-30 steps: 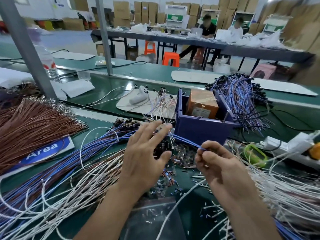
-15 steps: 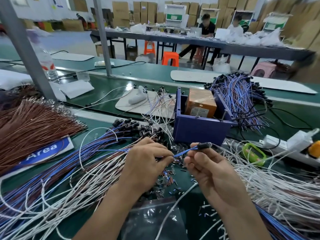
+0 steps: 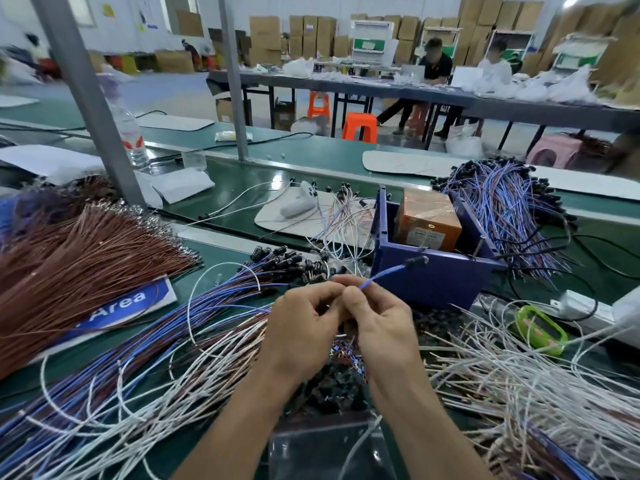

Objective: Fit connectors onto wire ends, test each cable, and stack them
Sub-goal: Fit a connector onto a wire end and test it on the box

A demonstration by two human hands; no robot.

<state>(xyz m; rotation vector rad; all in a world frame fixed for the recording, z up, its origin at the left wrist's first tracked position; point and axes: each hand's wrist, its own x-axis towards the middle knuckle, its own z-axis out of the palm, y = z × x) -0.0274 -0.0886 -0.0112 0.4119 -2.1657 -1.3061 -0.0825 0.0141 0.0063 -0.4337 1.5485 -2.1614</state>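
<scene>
My left hand and my right hand meet at the fingertips over the middle of the bench. Between them they pinch a thin blue wire that sticks up to the right and ends in a small black connector. Under the hands lies a heap of loose small connectors. Blue and brown wires with black connectors fan out on the left. White wires spread on the right.
A blue bin holding an orange box stands just behind the hands. Finished blue cables are piled behind it. Brown wires lie at the left, a green tool and white power strip at the right. A grey post rises at the left.
My left hand has curled from spread fingers and closed in on the right hand. The blue wire now shows a black connector on its raised end.
</scene>
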